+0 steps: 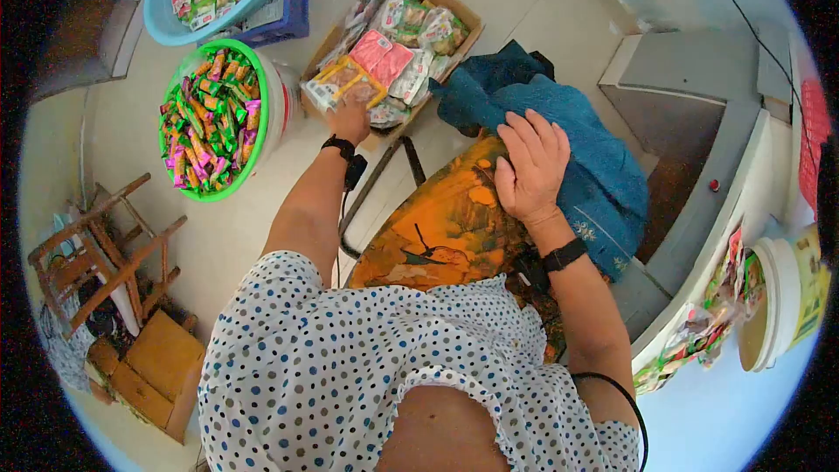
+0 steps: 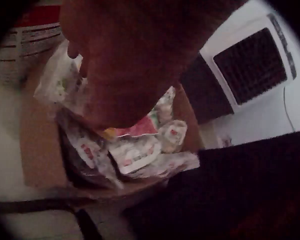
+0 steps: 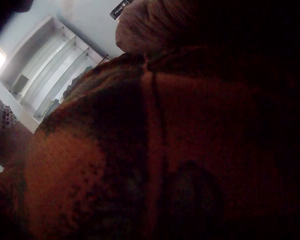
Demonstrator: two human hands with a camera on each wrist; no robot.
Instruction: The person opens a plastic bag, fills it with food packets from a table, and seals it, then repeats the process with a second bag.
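Observation:
My left hand [image 1: 350,118] grips the near edge of a yellow-bordered clear snack packet [image 1: 357,79] over a cardboard box [image 1: 454,13]. Beside that packet lies a pink-red packet [image 1: 381,56], among several clear and white food packets [image 1: 406,17] filling the box. From the left wrist, the back of the left hand [image 2: 125,65] covers much of the box, and its fingertips are mostly hidden. My right hand [image 1: 535,166] rests with extended fingers on the knee, across orange patterned trousers [image 1: 437,218] and a blue cloth [image 1: 577,140]. The right wrist view is dark, mostly trouser fabric [image 3: 65,175].
Left of the box stands a green-rimmed tub [image 1: 260,79] of small wrapped snacks. Behind it a light-blue basin [image 1: 157,13] sits by a blue crate [image 1: 297,0]. A wooden chair [image 1: 109,253] stands at left, a grey cabinet [image 1: 690,65] and white buckets [image 1: 778,297] at right.

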